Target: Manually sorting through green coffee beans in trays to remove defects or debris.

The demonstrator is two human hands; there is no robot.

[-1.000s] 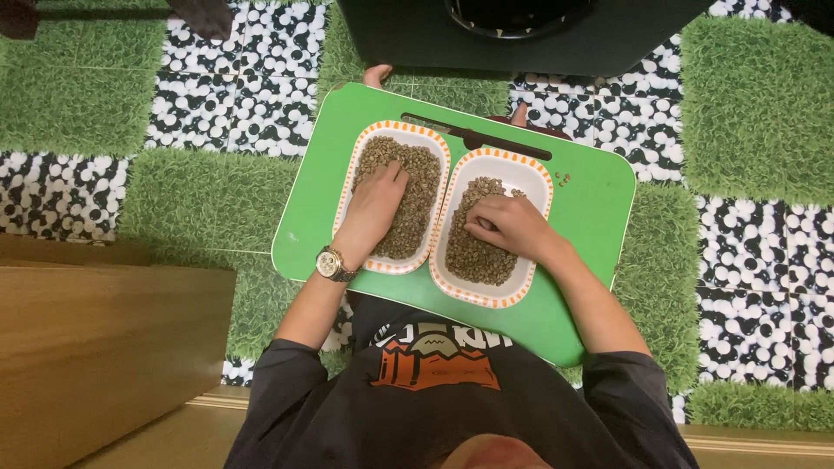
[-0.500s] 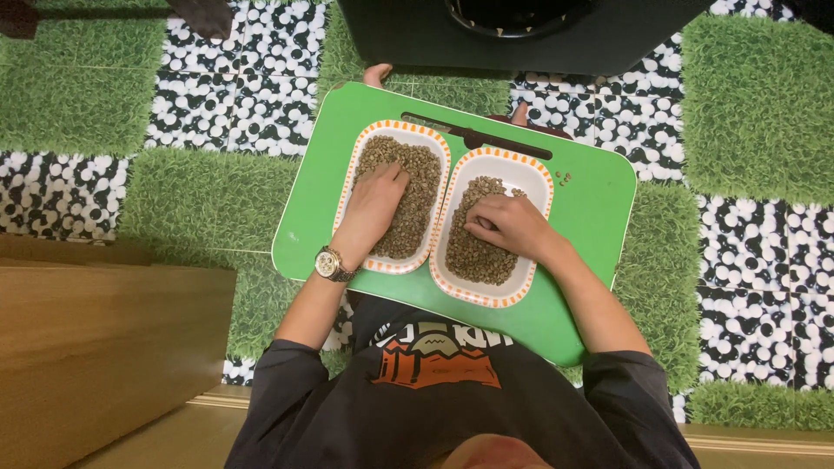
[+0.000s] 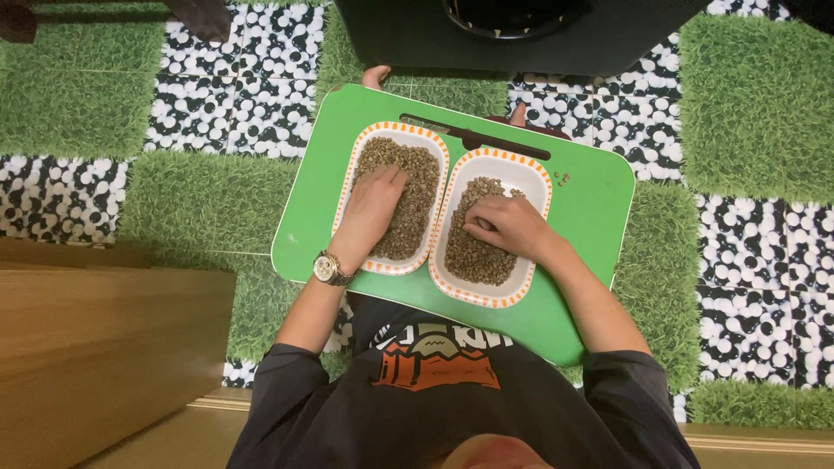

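Grass-and-pebble floor mats (image 3: 200, 191) all round, green tray (image 3: 599, 208) on the lap. Two orange-rimmed dishes side by side, rims nearly touching. Left hand (image 3: 372, 213) flat, fingers together, pressed on beans in left dish (image 3: 358, 152). Right hand (image 3: 512, 227) curled, fingertips pinching among beans in right dish (image 3: 521, 169). Bare tray margin right of the dishes; few stray beans (image 3: 563, 179) there. Wooden furniture (image 3: 95, 356) close at left.
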